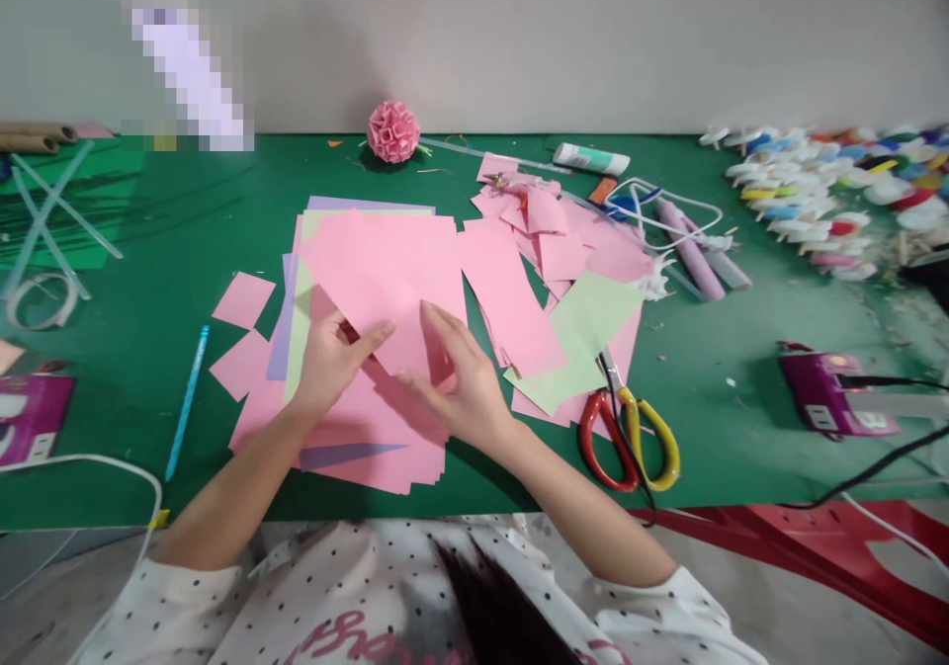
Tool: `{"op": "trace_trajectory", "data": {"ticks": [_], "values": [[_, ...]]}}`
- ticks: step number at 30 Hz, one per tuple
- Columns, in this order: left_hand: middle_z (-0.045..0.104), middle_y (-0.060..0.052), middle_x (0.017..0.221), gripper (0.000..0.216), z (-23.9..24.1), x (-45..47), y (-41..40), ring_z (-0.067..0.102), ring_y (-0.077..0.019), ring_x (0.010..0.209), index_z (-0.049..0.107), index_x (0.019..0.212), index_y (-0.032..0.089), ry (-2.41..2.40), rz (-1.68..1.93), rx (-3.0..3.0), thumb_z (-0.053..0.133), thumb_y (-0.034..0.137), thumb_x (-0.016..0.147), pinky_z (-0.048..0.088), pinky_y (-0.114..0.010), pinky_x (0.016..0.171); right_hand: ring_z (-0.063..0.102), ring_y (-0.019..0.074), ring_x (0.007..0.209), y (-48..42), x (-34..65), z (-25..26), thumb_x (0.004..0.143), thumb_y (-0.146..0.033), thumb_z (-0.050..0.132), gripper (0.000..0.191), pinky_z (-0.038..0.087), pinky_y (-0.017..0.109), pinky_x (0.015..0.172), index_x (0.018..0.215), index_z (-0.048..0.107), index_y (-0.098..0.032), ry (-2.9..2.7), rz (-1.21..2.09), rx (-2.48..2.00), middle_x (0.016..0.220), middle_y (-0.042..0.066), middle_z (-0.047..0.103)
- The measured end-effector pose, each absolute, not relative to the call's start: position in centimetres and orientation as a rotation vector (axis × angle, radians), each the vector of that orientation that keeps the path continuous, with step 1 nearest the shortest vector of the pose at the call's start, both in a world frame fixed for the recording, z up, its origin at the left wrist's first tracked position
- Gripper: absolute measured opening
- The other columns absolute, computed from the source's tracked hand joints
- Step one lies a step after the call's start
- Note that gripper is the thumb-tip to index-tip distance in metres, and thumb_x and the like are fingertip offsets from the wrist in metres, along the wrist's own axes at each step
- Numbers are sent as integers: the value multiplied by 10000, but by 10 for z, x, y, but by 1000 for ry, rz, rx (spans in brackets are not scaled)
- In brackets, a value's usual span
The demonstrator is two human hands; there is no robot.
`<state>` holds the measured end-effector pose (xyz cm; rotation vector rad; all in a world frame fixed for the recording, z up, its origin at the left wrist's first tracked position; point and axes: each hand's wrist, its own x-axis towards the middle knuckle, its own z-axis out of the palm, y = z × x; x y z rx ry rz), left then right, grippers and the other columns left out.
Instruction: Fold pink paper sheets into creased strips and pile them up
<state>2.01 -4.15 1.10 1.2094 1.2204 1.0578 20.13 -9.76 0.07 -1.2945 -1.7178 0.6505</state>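
Head camera – looks forward, down at green table [148,369] – close range

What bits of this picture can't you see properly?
Head view:
Top-left patch: pixelated, unreadable.
Pink sheet: its middle lies under the left hand and right hand.
Scissors: blades hidden under green paper.
Purple box: cut off by the left edge.
Colourful bits, far right: too blurred to tell.
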Motion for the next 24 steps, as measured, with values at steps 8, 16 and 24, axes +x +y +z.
{"op": "trace_trajectory", "data": {"ticks": [8, 16, 24], "values": [[769, -66, 966, 507, 13, 21, -44, 737, -203, 866, 698, 1086, 200, 869, 981, 1207, 876, 505, 721, 585, -301, 749, 425, 350, 1486, -99, 194, -10, 862, -533, 739, 1017, 435, 622, 1173, 1648, 123, -339, -1690, 920, -1213, 1630, 161, 374], [730, -50, 984, 421, 12, 19, -45, 697, -187, 912, 693, 1070, 213, 883, 973, 1143, 865, 436, 757, 570, -299, 808, 537, 331, 1390, -95, 198, -5, 783, -525, 823, 1094, 485, 577, 1133, 1631, 148, -379, -1480, 1196, -1125, 1628, 141, 387], [708, -43, 1005, 300, 19, 21, -46, 678, -187, 914, 684, 1052, 213, 964, 903, 1136, 796, 378, 828, 571, -301, 787, 547, 311, 1388, -95, 199, -3, 786, -489, 834, 1025, 495, 569, 1131, 1601, 221, -380, -1344, 1330, -1058, 1608, 135, 411]]}}
